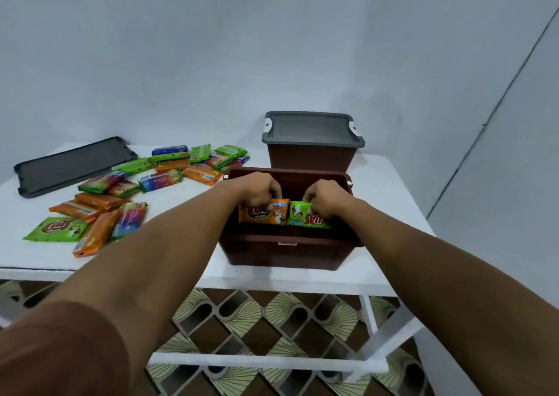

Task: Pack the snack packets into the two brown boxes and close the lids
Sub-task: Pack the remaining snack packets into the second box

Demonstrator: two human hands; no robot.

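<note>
An open brown box (287,252) stands at the table's front edge. Inside its mouth my left hand (260,190) grips an orange snack packet (273,214) and my right hand (325,199) grips a green snack packet (298,214), the two side by side. Behind it a second brown box (311,158) carries a grey lid (311,129) on top. Several green, orange and blue packets (121,196) lie scattered on the table to the left. A loose grey lid (72,166) lies flat at the far left.
The white table (390,190) is backed by a pale wall, with another wall close on the right. Below the tabletop are white frame bars (266,361) and a patterned tiled floor (272,320).
</note>
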